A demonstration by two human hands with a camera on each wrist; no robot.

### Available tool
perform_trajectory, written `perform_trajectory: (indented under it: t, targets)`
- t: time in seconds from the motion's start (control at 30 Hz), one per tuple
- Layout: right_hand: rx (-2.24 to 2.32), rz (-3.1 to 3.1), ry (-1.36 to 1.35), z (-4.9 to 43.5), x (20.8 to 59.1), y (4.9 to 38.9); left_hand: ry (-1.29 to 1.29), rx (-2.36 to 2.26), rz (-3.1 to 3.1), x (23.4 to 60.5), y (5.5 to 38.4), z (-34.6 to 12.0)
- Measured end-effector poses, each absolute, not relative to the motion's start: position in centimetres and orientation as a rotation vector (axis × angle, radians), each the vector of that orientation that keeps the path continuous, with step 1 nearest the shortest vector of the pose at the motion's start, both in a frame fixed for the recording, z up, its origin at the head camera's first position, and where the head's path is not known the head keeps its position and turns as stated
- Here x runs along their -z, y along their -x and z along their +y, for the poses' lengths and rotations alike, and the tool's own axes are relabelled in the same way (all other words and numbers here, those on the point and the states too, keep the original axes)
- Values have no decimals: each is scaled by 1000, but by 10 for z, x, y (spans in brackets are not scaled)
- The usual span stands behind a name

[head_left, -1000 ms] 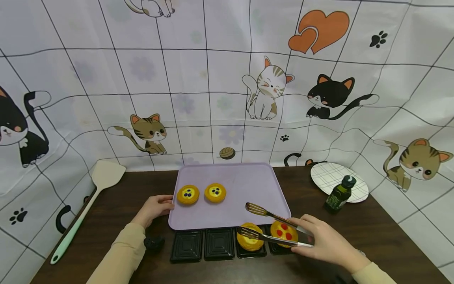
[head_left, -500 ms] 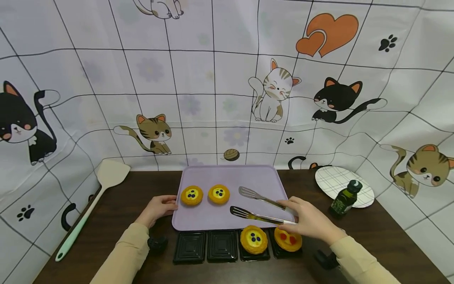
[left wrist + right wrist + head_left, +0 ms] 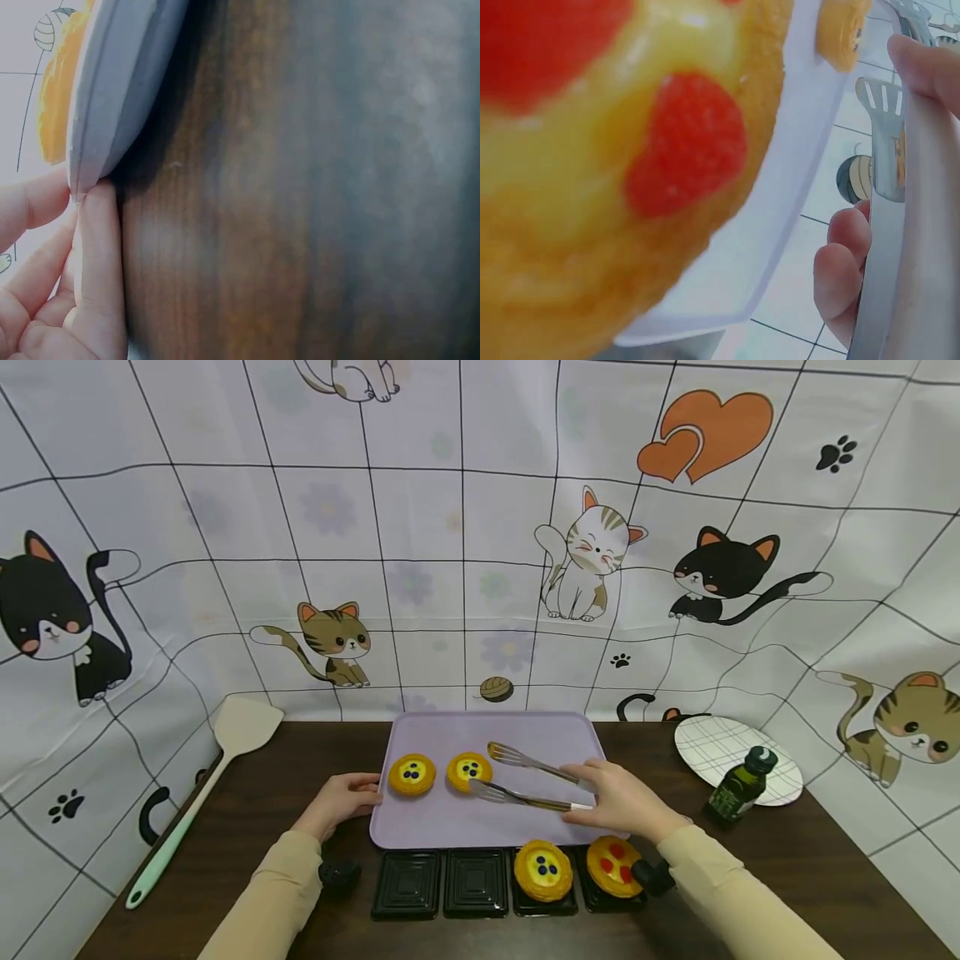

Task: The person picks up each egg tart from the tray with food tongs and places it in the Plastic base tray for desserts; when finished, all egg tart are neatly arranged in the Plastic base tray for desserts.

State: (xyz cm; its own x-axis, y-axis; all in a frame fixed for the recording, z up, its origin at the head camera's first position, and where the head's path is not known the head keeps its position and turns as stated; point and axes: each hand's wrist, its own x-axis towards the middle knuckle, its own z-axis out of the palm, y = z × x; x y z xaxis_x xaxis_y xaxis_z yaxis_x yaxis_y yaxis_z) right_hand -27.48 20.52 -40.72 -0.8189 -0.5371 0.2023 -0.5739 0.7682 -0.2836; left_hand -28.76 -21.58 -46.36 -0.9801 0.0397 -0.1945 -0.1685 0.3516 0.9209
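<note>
My left hand point(image 3: 341, 802) pinches the left edge of the lilac tray point(image 3: 427, 828), thumb above and fingers beneath in the left wrist view. Two yellow egg tarts dotted with dark berries, a left tart point(image 3: 411, 775) and a right tart point(image 3: 467, 768), lie on the tray. Metal tongs point(image 3: 517, 798) are held in my right hand point(image 3: 626, 797) over the tray. Their two slotted ends stand apart, reaching toward the right tart, the nearer end overlapping its edge. In the right wrist view a red-topped tart point(image 3: 686, 146) looms close.
Along the tray's front edge stand black square molds point(image 3: 407, 885). The right ones hold a berry-dotted tart point(image 3: 543, 870) and a red-topped tart. At right, a green bottle point(image 3: 741, 787) stands before a white gridded plate point(image 3: 705, 743). A spatula point(image 3: 187, 818) lies at left.
The tongs have gone from above the molds to the tray, moving left and away with my right hand. My left hand keeps its grip on the tray edge. The head view has shifted slightly.
</note>
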Motion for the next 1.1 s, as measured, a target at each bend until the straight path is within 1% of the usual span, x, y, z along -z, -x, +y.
perform_trajectory:
  t: [0.3, 0.6, 0.87, 1.1]
  targets:
    - [-466, -2940, -812, 194, 413, 286, 127, -1693, 2405, 465, 288, -215]
    - [-489, -2976, -819, 189, 411, 288, 173, -1682, 2407, 465, 290, -217]
    - [-527, -2932, -869, 194, 413, 286, 131, -1672, 2430, 463, 289, -216]
    - [-571, -2931, -888, 199, 407, 276, 130, -1667, 2436, 464, 289, -217]
